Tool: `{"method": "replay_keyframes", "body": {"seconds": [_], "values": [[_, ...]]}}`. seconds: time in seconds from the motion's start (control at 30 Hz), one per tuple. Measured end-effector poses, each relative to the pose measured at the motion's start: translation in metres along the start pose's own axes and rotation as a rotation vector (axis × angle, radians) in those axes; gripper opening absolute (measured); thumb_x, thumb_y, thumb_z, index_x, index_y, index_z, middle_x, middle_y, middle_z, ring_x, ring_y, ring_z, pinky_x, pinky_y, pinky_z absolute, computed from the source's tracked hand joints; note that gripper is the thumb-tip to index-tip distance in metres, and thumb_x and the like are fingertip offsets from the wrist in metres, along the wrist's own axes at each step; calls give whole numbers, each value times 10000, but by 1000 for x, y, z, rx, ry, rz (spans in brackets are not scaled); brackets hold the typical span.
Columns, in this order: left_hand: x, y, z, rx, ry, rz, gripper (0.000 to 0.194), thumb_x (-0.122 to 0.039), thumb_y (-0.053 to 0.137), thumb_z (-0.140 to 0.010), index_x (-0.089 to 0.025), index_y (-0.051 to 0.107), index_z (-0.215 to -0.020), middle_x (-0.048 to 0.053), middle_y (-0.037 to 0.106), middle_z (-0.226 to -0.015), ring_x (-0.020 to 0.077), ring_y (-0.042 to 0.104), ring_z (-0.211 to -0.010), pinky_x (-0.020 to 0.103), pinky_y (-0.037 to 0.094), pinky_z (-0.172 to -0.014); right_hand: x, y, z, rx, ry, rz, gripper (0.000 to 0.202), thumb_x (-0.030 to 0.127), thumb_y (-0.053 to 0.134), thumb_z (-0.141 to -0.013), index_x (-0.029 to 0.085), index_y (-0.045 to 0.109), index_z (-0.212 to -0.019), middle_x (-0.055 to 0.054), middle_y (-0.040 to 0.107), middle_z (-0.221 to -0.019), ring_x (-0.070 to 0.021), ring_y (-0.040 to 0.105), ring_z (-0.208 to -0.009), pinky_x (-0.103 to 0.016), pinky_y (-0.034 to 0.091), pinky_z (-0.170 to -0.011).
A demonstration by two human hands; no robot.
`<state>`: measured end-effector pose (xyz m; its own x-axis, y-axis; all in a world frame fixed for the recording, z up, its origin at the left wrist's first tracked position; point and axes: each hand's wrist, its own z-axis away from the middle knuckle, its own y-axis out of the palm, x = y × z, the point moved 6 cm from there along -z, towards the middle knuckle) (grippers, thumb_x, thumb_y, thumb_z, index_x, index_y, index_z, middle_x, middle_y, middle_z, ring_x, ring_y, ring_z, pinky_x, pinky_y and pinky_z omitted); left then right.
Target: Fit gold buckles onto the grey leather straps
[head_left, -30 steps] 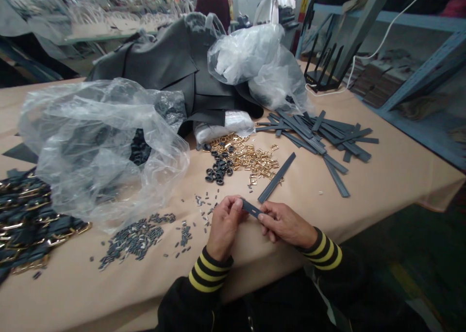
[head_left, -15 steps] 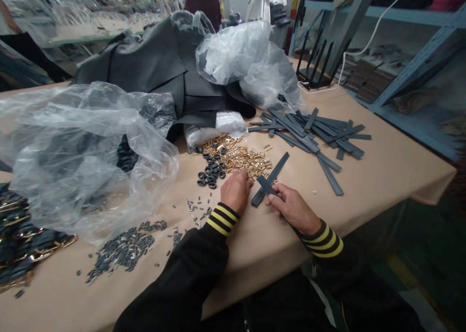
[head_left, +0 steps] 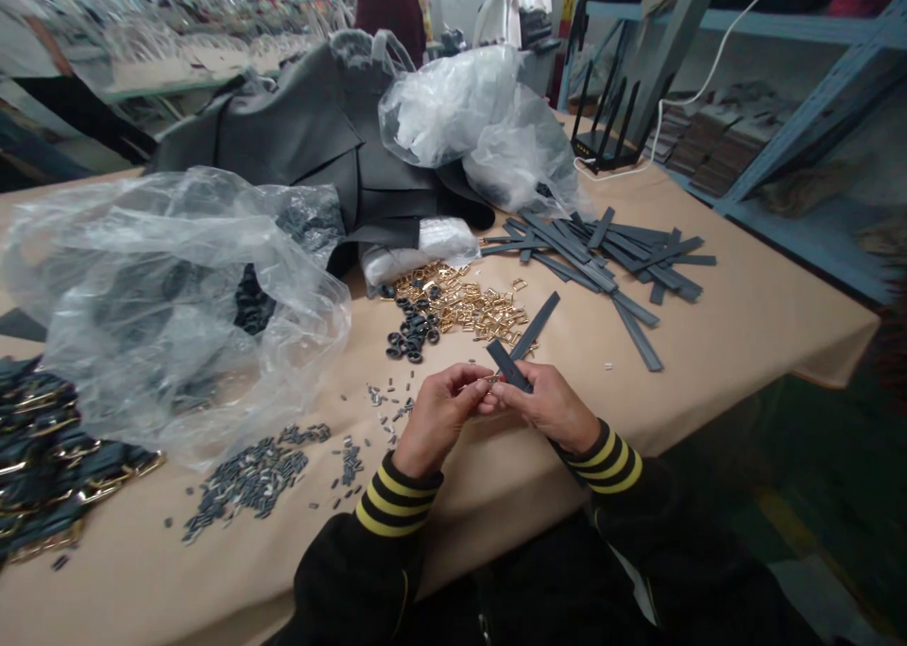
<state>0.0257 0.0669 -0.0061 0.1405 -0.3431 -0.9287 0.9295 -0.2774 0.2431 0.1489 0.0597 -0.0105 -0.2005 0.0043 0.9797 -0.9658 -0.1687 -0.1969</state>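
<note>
My right hand (head_left: 559, 405) grips a dark grey strap (head_left: 504, 363), whose flat end sticks up past the fingers. Close beside it, my left hand (head_left: 443, 410) pinches a small gold buckle (head_left: 494, 378), mostly covered by fingertips. The fingers of both hands meet at the buckle. A second dark strap (head_left: 539, 323) lies on the table just beyond my hands. Behind them spreads a pile of gold buckles (head_left: 471, 308), with black oval rings (head_left: 411, 330) at its left side.
Loose dark straps (head_left: 602, 249) lie at the right. Small dark pieces (head_left: 248, 476) are scattered front left, near clear plastic bags (head_left: 177, 315). Finished-looking dark pieces with gold edges (head_left: 42, 448) sit at far left. A router (head_left: 606, 145) stands at the back; a person (head_left: 389, 8) is beyond.
My left hand has come away from the buckle pile toward me with a gold buckle. My right hand has shifted slightly left with the strap, bringing both hands together.
</note>
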Motion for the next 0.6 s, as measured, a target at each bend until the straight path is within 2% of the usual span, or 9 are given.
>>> {"method": "replay_keyframes", "body": {"seconds": [0.13,0.23,0.3,0.37,0.43,0.5,0.6], "values": [[-2,-1,15,-9,44,-36,189,-238,636,-693,-124,616,-843,56,649,-775,128,601,-685,262,485,-692,7,4,5,21,-42,58,149,282,520,-768,141,566,-755,2,567,-660,-127,521,-625,-228,399,-590],[-7,-3,21,-21,153,-268,139,-256,587,-734,-156,620,-825,43,632,-774,137,579,-704,256,466,-682,12,4,8,-4,-77,139,116,258,530,-758,152,577,-755,9,556,-653,-124,508,-614,-227,386,-590],[-13,-5,25,-88,266,-469,110,-253,568,-747,-176,624,-802,33,605,-761,136,552,-696,246,446,-662,14,5,9,-17,-86,165,112,257,540,-752,154,584,-743,13,546,-638,-120,498,-602,-224,380,-585],[-19,-7,29,-175,379,-640,89,-242,562,-747,-190,627,-778,27,571,-759,131,521,-681,240,425,-646,13,7,10,-13,-91,130,123,270,555,-747,152,588,-749,13,542,-644,-115,495,-606,-220,384,-587],[-22,-6,32,-210,430,-743,84,-236,551,-753,-196,622,-771,16,551,-732,119,492,-635,230,404,-617,9,9,11,16,-51,36,161,307,557,-753,150,580,-781,26,515,-601,-96,475,-547,-207,384,-539],[-19,-5,33,-164,390,-752,96,-243,525,-773,-193,605,-793,0,546,-677,105,476,-581,222,391,-582,2,14,12,87,39,-81,219,354,545,-766,149,568,-840,52,470,-518,-70,419,-436,-184,352,-439],[-10,-3,34,-24,234,-599,121,-272,478,-804,-186,552,-848,-24,520,-592,87,459,-493,201,378,-489,-1,23,16,220,134,-235,253,375,531,-779,144,548,-879,69,461,-460,-48,364,-348,-156,287,-347]]}}
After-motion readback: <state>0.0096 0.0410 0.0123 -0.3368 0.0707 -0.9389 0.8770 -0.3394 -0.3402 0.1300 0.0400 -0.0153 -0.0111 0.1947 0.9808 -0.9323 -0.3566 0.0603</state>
